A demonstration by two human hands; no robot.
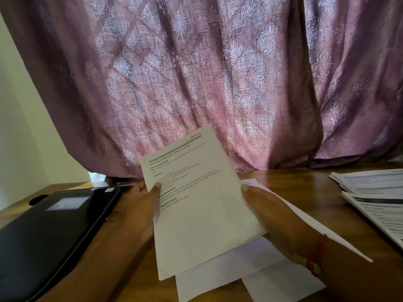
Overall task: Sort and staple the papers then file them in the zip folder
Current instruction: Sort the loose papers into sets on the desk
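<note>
A printed paper set (202,205) is held upright above the wooden table, tilted with its top to the right. My left hand (139,205) grips its left edge, thumb on the front. On its right edge sits my right hand (272,212), with a red thread on the wrist. Under the set lie loose white sheets (250,277) on the table. The black zip folder (54,232) lies shut at the left. No stapler is in view.
Two stacks of printed papers (375,192) lie at the table's right edge. A pink patterned curtain (196,83) hangs along the back. A white wall (21,149) is at the left. Bare wood table (301,182) shows behind the hands.
</note>
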